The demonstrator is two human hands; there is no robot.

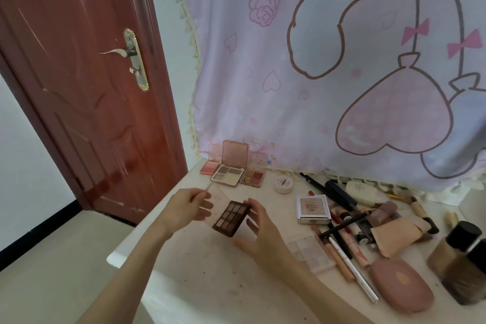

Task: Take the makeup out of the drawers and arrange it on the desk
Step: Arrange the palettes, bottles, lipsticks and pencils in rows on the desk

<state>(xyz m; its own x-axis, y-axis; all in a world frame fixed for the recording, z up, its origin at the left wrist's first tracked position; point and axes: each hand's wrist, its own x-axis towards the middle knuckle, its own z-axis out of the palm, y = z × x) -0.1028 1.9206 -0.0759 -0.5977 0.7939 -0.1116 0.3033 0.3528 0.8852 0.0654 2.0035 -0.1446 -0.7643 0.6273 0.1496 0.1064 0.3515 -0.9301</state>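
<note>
A dark brown eyeshadow palette (231,218) with several pans is held open above the white desk (200,265). My right hand (259,234) grips its base from the right side. My left hand (190,206) holds the palette's clear lid (217,198), tilted up and back. Three open palettes stand in a row at the back of the desk: a pink blush (209,167), a beige quad (228,175) and a red-toned one (253,177). No drawer is in view.
To the right lie a white jar (284,185), a silver compact (313,209), a clear palette (310,254), a pink oval case (402,285), pencils, tubes and a big brush (457,279). A pink cartoon cloth hangs behind; a red door (86,92) stands left.
</note>
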